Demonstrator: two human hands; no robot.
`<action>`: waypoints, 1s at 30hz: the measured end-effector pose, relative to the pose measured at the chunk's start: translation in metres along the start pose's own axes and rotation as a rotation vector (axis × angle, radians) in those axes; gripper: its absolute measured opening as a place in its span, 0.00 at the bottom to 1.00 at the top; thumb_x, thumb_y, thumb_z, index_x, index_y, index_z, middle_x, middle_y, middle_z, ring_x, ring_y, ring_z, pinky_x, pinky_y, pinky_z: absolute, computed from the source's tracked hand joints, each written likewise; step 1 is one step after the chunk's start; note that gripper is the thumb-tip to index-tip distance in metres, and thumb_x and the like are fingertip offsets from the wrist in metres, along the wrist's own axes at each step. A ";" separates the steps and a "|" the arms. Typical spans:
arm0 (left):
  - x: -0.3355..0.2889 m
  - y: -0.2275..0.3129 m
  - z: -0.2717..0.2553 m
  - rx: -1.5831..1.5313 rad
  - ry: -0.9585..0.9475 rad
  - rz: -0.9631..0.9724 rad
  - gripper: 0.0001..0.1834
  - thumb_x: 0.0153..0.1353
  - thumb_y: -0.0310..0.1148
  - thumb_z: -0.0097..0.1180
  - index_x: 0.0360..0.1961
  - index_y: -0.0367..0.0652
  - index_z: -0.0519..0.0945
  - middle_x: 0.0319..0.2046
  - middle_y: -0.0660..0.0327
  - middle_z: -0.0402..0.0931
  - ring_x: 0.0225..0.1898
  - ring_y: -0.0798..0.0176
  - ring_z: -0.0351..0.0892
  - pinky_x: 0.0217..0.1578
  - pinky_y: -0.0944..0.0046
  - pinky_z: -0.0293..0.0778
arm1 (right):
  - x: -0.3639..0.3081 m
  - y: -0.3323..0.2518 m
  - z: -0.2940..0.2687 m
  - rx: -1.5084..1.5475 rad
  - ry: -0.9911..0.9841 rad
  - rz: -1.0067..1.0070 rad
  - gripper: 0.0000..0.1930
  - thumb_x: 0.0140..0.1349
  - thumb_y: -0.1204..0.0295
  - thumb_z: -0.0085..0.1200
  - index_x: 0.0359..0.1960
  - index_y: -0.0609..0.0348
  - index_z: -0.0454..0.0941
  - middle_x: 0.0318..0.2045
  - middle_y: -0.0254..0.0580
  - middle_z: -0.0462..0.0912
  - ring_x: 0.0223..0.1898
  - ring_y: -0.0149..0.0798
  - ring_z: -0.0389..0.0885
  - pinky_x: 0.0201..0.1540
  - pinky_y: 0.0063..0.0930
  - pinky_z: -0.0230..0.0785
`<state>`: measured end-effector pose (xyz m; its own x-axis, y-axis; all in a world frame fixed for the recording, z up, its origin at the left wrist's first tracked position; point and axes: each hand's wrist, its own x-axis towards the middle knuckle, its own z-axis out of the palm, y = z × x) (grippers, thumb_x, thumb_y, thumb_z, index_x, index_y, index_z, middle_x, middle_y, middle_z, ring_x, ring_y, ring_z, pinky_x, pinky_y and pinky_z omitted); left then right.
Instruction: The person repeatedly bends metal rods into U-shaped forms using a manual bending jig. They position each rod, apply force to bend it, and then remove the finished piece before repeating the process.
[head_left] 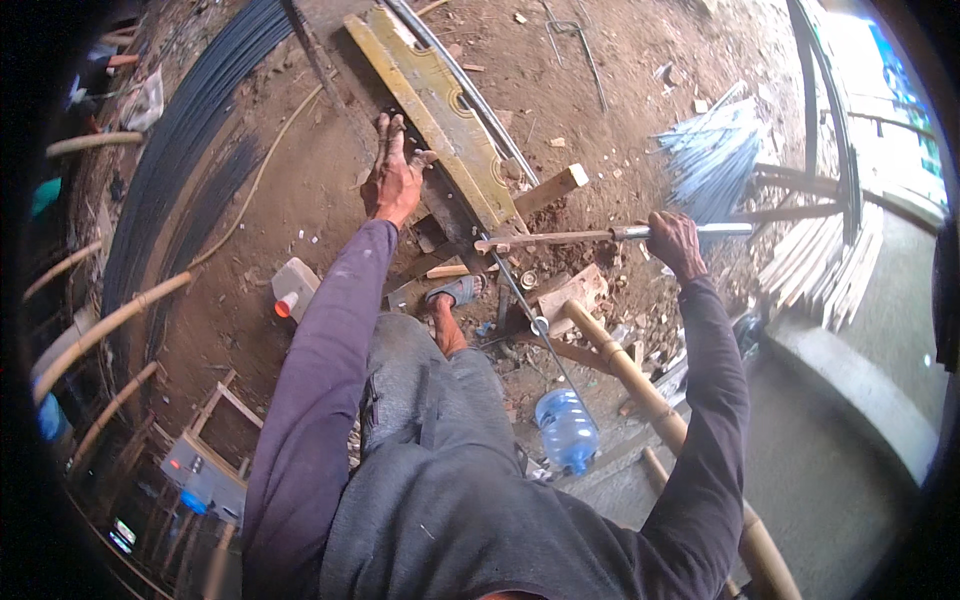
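Observation:
My right hand (675, 243) is closed around the pipe handle of a long bar tool (565, 238), which looks like a rebar bender. Its rusty flat end reaches left to the near end of a wooden bench. My left hand (396, 182) lies on the dark edge of that bench with fingers stretched and thumb apart. Beside it runs a yellow moulded board (435, 105). A thin steel rod (537, 318) slants from the tool's tip toward the lower right. Whether my left palm presses on a rod is hidden.
Bundles of long dark steel rods (185, 130) curve along the left. Cut rods (712, 150) lie in a pile at the right, near stacked wooden strips (822, 265). A blue water jug (567, 430) and a bamboo pole (640, 385) are close on my right. Wood scraps litter the dirt.

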<state>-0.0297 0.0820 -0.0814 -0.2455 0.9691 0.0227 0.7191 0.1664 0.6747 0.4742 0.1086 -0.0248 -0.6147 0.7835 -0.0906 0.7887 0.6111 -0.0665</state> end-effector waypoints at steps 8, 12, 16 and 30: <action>-0.002 0.001 -0.005 0.067 -0.040 -0.009 0.48 0.62 0.60 0.55 0.75 0.44 0.54 0.76 0.49 0.48 0.74 0.46 0.53 0.67 0.52 0.64 | -0.031 -0.023 0.005 -0.044 -0.003 0.181 0.07 0.57 0.67 0.60 0.28 0.55 0.77 0.25 0.45 0.82 0.30 0.51 0.84 0.36 0.43 0.75; -0.001 -0.003 -0.002 0.085 -0.083 -0.051 0.47 0.63 0.61 0.54 0.75 0.46 0.54 0.76 0.51 0.48 0.75 0.49 0.53 0.66 0.51 0.66 | -0.037 -0.033 0.010 -0.059 -0.062 0.268 0.15 0.63 0.58 0.60 0.26 0.54 0.77 0.22 0.45 0.81 0.30 0.50 0.84 0.37 0.44 0.73; -0.002 -0.004 -0.002 0.180 -0.041 0.018 0.44 0.66 0.57 0.53 0.76 0.48 0.53 0.77 0.53 0.46 0.75 0.51 0.52 0.67 0.53 0.63 | -0.046 -0.049 0.015 -0.064 -0.027 0.359 0.15 0.62 0.58 0.60 0.25 0.54 0.77 0.23 0.43 0.82 0.30 0.49 0.84 0.37 0.44 0.72; -0.002 0.000 -0.011 0.207 -0.163 -0.086 0.49 0.63 0.66 0.50 0.76 0.48 0.53 0.77 0.54 0.46 0.71 0.48 0.62 0.59 0.48 0.73 | -0.132 -0.199 0.031 -0.172 -0.085 0.945 0.06 0.56 0.63 0.60 0.30 0.49 0.82 0.24 0.48 0.84 0.29 0.52 0.86 0.33 0.46 0.76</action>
<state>-0.0369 0.0782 -0.0735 -0.2154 0.9636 -0.1581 0.8221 0.2663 0.5032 0.3985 -0.1194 -0.0301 0.2819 0.9538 -0.1043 0.9423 -0.2547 0.2172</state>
